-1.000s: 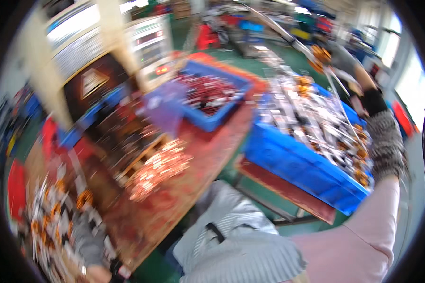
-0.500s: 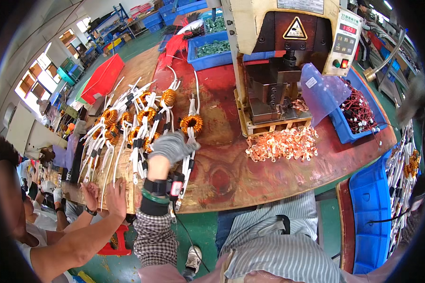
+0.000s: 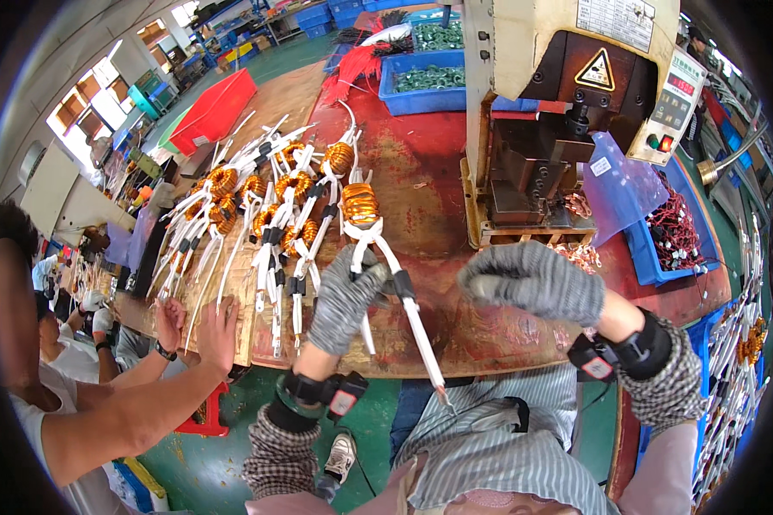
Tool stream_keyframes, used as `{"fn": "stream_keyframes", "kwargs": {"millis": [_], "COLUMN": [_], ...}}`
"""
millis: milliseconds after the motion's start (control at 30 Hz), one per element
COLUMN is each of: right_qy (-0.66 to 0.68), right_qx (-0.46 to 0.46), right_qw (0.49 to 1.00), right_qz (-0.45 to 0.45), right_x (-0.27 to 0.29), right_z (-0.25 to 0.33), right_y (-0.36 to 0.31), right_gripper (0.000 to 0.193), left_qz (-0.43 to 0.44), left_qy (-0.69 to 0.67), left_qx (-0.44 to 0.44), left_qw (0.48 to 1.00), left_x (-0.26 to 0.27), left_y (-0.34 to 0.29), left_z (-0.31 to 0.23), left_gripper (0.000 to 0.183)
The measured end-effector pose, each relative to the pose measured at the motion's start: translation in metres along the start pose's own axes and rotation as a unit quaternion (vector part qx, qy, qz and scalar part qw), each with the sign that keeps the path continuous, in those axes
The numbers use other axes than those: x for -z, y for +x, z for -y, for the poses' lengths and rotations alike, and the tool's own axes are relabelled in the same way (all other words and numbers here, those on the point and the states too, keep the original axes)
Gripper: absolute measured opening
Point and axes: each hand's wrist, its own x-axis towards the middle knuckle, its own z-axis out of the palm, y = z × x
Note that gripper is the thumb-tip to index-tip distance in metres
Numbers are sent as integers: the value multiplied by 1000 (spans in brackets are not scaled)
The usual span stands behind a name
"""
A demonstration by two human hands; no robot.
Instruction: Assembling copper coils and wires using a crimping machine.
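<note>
Two blue bins (image 3: 425,101) hold green rings | left hand (image 3: 345,296) clamps coil (image 3: 360,204) | right hand (image 3: 532,279) curled, empty

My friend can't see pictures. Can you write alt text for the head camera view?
A gloved left hand holds a copper coil by its white leads over a red workbench; the gloved right hand hovers beside a press machine.

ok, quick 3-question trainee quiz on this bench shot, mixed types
1. True or false: the left hand grips a coil by its white leads.
2. The press stands on which side of the bench? A) the person's left B) the person's right
3. Fill in: the right hand, in a grey glove, holds ____.

Key: 1 true; 2 B; 3 nothing visible
</note>
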Motion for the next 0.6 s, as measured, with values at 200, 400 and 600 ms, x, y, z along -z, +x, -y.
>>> {"fn": "stream_keyframes", "kwargs": {"millis": [200,400,600], "right_qy": [65,-229,-691], "right_qx": [4,172,473], "right_qw": [998,934,482], "right_qz": [-1,-212,-258], "right_x": [-43,-46,-7], "right_z": [1,34,105], "right_y": [30,21,26], "right_gripper": [53,41,46], "left_qz": [-140,-247,-208], "left_qy": [181,295,345], "left_qx": [-122,-288,-355], "left_qw": [966,877,844], "left_x": [-38,-59,-60], "left_y": [-27,-40,-46], "left_z": [11,-1,-19], "left_gripper": [16,26,36]}}
